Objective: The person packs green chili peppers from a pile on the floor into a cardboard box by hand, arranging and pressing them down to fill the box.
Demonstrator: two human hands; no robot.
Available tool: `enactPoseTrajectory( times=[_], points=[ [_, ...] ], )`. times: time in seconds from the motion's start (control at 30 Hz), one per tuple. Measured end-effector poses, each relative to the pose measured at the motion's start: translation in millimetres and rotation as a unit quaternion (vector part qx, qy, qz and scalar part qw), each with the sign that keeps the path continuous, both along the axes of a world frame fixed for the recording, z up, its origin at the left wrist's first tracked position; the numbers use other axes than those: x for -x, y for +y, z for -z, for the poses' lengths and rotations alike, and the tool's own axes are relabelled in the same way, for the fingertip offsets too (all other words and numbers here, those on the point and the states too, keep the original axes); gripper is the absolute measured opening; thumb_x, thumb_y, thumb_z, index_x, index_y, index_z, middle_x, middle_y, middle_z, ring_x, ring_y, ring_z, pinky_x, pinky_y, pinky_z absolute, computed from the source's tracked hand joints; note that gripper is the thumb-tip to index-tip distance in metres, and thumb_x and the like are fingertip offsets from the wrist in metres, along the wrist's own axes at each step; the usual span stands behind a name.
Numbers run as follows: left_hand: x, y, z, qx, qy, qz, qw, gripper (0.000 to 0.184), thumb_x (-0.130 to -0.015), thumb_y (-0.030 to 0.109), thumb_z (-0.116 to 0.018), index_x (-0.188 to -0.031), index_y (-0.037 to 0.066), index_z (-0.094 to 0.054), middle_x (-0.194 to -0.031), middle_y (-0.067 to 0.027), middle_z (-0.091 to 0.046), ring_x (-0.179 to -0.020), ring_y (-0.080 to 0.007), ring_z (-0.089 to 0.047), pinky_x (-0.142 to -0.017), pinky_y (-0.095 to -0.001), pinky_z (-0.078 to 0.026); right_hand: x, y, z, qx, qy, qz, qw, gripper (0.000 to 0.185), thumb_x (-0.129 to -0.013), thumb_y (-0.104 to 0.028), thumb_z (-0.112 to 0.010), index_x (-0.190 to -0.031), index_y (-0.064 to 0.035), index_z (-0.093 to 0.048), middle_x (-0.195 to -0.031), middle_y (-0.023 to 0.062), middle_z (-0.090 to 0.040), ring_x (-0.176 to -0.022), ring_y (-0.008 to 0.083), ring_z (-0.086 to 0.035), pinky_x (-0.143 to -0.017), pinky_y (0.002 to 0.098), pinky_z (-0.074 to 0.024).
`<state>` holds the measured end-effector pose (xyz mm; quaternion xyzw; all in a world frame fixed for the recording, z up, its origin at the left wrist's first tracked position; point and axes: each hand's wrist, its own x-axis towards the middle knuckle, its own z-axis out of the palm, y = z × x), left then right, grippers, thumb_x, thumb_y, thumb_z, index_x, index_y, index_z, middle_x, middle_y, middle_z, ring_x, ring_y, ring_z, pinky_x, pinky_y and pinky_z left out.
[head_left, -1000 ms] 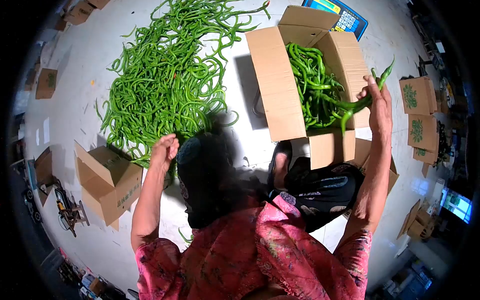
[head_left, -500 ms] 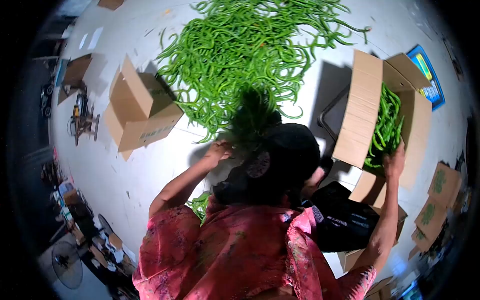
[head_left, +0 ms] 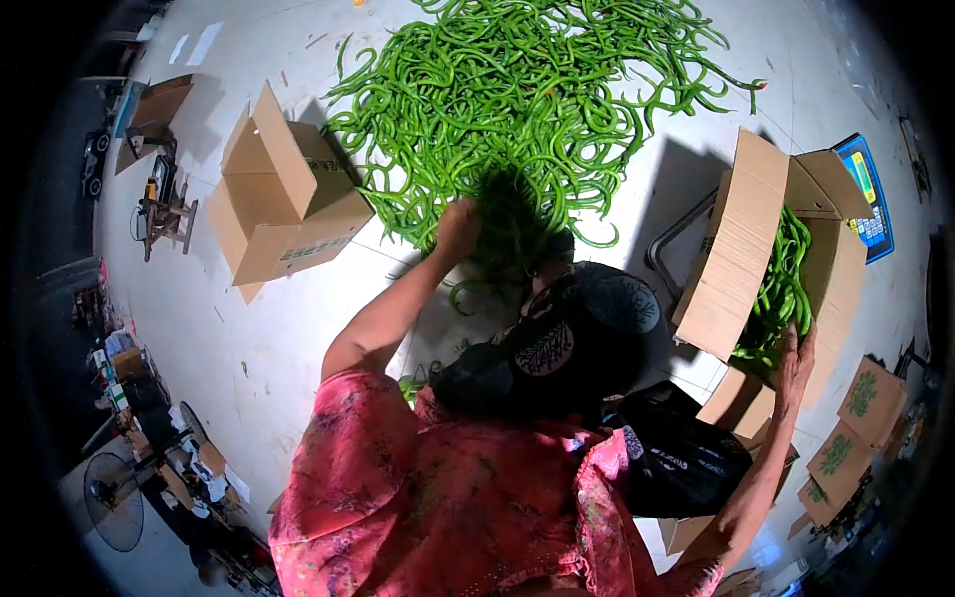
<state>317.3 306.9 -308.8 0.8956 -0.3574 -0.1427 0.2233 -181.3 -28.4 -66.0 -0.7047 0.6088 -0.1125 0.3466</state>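
Observation:
A broad heap of long green peppers (head_left: 497,109) covers the floor ahead. At its near edge is my left hand (head_left: 458,227), fingers curled and partly in shadow, so what they hold is unclear. On the right stands an open cardboard box (head_left: 731,249) with green peppers (head_left: 786,269) inside. My right hand (head_left: 796,358) reaches into the near end of this box, against the peppers; its fingertips are hidden among them.
A blue-framed scale (head_left: 865,199) sits behind the right box. Another open box (head_left: 288,214) stands left of the heap. Printed cartons (head_left: 870,398) lie at the far right, and a fan (head_left: 114,497) is at the lower left.
The view has turned, shifting the scene rightward. My right hand has gone from holding peppers above the box's right side down into the box. My left hand has moved forward to the heap.

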Motion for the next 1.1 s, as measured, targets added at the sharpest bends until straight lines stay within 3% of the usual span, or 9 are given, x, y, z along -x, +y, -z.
enactPoseTrajectory(
  times=[0.07,0.17,0.27,0.3,0.37,0.47,0.87,0.97,1.1],
  points=[
    [-6.9,-25.2,-0.2,0.143,-0.081,-0.025,0.986,0.034,-0.077,0.01,-0.063,-0.111,0.004,-0.059,-0.099,-0.0193,-0.062,-0.101,-0.04,-0.056,-0.086,-0.0481,-0.043,25.7,-12.2,36.4,0.081,-0.006,-0.066,0.994,0.052,-0.099,-0.029,-0.053,-0.141,-0.0026,-0.039,-0.127,0.016,-0.055,-0.116,0.0248,-0.054,-0.093,0.0336,-0.0458],
    [-30.7,-62.6,-5.3,0.158,-0.118,-0.053,0.979,0.052,-0.073,0.01,-0.068,-0.122,0.002,-0.052,-0.113,-0.0209,-0.057,-0.113,-0.0427,-0.047,-0.095,-0.0495,-0.036,47.3,-13.4,37.9,0.126,0.105,-0.087,0.983,0.053,-0.098,-0.027,-0.054,-0.141,-0.0014,-0.038,-0.134,0.0173,-0.049,-0.127,0.0243,-0.046,-0.098,0.0341,-0.0436],
    [-40.2,-74.1,0.1,0.009,-0.106,-0.094,0.99,0.05,-0.072,0.017,-0.071,-0.118,0.005,-0.054,-0.116,-0.0196,-0.056,-0.11,-0.0419,-0.049,-0.09,-0.0499,-0.039,18.6,3.9,-5.4,0.006,-0.036,-0.084,0.996,0.051,-0.097,-0.023,-0.056,-0.14,-0.0006,-0.04,-0.132,0.0189,-0.051,-0.125,0.029,-0.049,-0.1,0.0375,-0.0428],
    [-46.7,-81.7,3.4,-0.071,-0.041,-0.079,0.993,0.053,-0.071,0.02,-0.072,-0.118,0.007,-0.053,-0.115,-0.0201,-0.056,-0.108,-0.042,-0.05,-0.086,-0.0506,-0.04,-12.8,16.6,-29.5,0.009,0.072,-0.06,0.996,0.047,-0.097,-0.025,-0.057,-0.135,0.0002,-0.046,-0.125,0.0207,-0.054,-0.117,0.0314,-0.055,-0.098,0.0385,-0.044],
    [-58.0,-94.5,8.9,-0.229,0.089,-0.05,0.968,0.058,-0.068,0.026,-0.076,-0.118,0.011,-0.053,-0.112,-0.0211,-0.057,-0.104,-0.0423,-0.053,-0.08,-0.0522,-0.043,-50.7,34.2,-57.2,0.002,0.103,-0.102,0.989,0.044,-0.096,-0.026,-0.058,-0.13,0.0002,-0.051,-0.12,0.0207,-0.057,-0.112,0.0316,-0.057,-0.095,0.0386,-0.0447],
    [-21.2,-79.1,22.6,-0.098,-0.081,0.072,0.989,0.041,-0.075,0.029,-0.068,-0.11,0.011,-0.055,-0.111,-0.0168,-0.057,-0.105,-0.0386,-0.053,-0.08,-0.0511,-0.041,-91.9,62.0,-83.8,-0.025,0.11,-0.147,0.983,0.04,-0.094,-0.026,-0.06,-0.125,-0.0008,-0.057,-0.113,0.0195,-0.062,-0.107,0.031,-0.059,-0.093,0.04,-0.0446],
    [-2.2,-91.5,22.1,-0.074,0.004,-0.047,0.996,0.051,-0.07,0.028,-0.073,-0.111,0.009,-0.049,-0.106,-0.0229,-0.057,-0.098,-0.0444,-0.057,-0.08,-0.0539,-0.044,-119.5,81.2,-68.9,-0.089,0.042,-0.183,0.978,0.038,-0.09,-0.018,-0.062,-0.121,0.0031,-0.058,-0.117,0.0194,-0.064,-0.111,0.0303,-0.06,-0.098,0.0368,-0.0431],
    [-5.9,-90.6,19.3,-0.052,0.103,-0.003,0.993,0.066,-0.069,0.029,-0.076,-0.123,0.007,-0.044,-0.113,-0.0258,-0.055,-0.104,-0.0459,-0.055,-0.086,-0.0532,-0.045,-121.6,79.4,-68.4,-0.086,0.025,-0.178,0.98,0.036,-0.091,-0.016,-0.062,-0.122,0.003,-0.058,-0.114,0.0189,-0.066,-0.109,0.0289,-0.061,-0.096,0.0366,-0.0444],
    [23.9,-78.8,10.6,-0.031,0.055,-0.003,0.998,0.09,-0.067,0.032,-0.079,-0.139,0.004,-0.031,-0.122,-0.0279,-0.049,-0.107,-0.0458,-0.054,-0.09,-0.051,-0.045,-121.7,80.4,-69.6,-0.129,-0.019,-0.149,0.98,0.036,-0.091,-0.015,-0.061,-0.123,0.0029,-0.057,-0.112,0.0171,-0.066,-0.103,0.0247,-0.063,-0.092,0.0348,-0.0473]
  ],
)
